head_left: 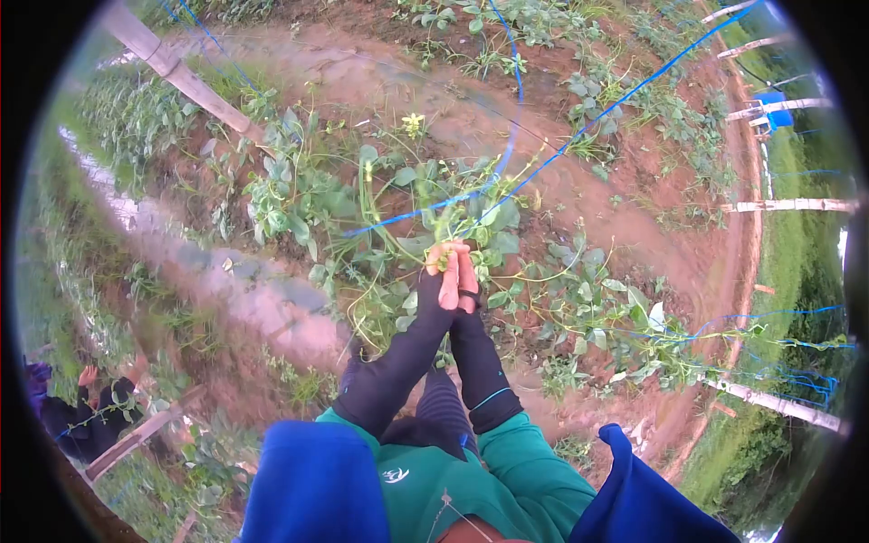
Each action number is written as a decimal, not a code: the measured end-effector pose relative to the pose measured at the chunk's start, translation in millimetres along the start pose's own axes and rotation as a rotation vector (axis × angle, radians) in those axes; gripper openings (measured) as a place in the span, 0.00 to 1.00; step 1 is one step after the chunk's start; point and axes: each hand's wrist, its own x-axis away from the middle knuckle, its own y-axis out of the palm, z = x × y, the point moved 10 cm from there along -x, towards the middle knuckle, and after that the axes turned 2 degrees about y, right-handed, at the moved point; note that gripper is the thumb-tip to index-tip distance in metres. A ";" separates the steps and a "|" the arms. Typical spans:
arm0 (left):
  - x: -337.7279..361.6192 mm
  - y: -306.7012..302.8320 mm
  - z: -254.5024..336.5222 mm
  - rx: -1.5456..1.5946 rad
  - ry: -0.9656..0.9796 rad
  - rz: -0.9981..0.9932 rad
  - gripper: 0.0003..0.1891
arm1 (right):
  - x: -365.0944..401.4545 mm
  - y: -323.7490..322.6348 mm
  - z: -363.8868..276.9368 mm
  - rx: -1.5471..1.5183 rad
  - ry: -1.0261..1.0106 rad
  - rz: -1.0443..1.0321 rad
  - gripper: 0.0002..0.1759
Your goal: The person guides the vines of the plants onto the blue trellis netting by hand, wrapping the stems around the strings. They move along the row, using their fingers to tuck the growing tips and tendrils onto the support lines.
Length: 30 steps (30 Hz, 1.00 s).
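Both hands meet at the middle of the view, in dark sleeves that leave the fingers bare. My left hand (443,271) has its fingers bent together around thin green vine stems (391,237). Pressed against it on the right is my right hand (467,281), its fingers closed near the same stems; what lies between them is too small to make out. Just above the hands, blue twine (416,214) crosses the leafy vines, and another length of it runs to the upper right.
A wooden pole (186,81) leans at the upper left. Another person (86,412) in dark clothing is at the lower left, near a wooden post (145,434). Wet muddy furrows (262,299) lie between the plant rows. White posts (787,205) and a blue container (772,109) stand at the right.
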 end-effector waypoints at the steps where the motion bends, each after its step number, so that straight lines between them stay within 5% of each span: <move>1: 7.1 10.5 8.8 -0.138 0.135 -0.066 0.09 | 4.2 0.9 -1.7 -0.012 -0.024 0.014 0.20; 2: 10.3 12.6 9.1 -0.138 0.139 -0.072 0.09 | 8.9 1.1 0.1 -0.010 -0.013 0.020 0.19; 4: 25.5 53.2 3.2 -0.248 0.107 -0.491 0.11 | 11.6 -1.3 3.7 -0.028 0.051 0.040 0.18; 6: 26.7 74.0 42.4 -0.392 0.169 -0.588 0.14 | 8.1 -6.4 14.6 -0.058 0.148 0.064 0.17; 8: 36.5 92.7 99.6 -0.769 0.713 -0.516 0.15 | 4.0 -11.1 30.2 -0.091 0.286 0.078 0.16; 10: 28.2 87.9 124.1 -0.762 0.794 -0.460 0.17 | -4.8 -11.5 48.4 -0.107 0.429 0.066 0.15; 12: -11.0 49.5 112.3 -0.414 0.435 -0.405 0.16 | -16.3 -10.8 68.4 -0.134 0.545 0.046 0.15; 14: -42.4 11.0 100.8 -0.386 0.393 -0.163 0.11 | -29.3 -11.4 88.5 -0.165 0.622 0.021 0.15; 19: -91.4 -28.4 -4.8 -0.136 -0.193 -0.295 0.11 | -35.4 -6.4 79.0 -0.076 0.612 -0.181 0.13; 22: -92.5 -11.3 -39.6 -0.375 -0.367 -0.473 0.16 | -26.1 -0.1 76.0 0.025 0.673 -0.365 0.14; 24: -90.3 4.3 -49.1 -0.407 -0.353 -0.502 0.22 | -18.3 8.4 82.5 -0.031 0.664 -0.427 0.13; 26: -84.1 32.2 -35.0 -0.117 -0.396 -0.574 0.24 | -13.3 15.1 80.1 -0.083 0.654 -0.487 0.13; 30: -106.2 8.9 -10.9 0.281 -0.352 -0.252 0.15 | -19.2 14.9 70.0 0.067 0.566 -0.551 0.17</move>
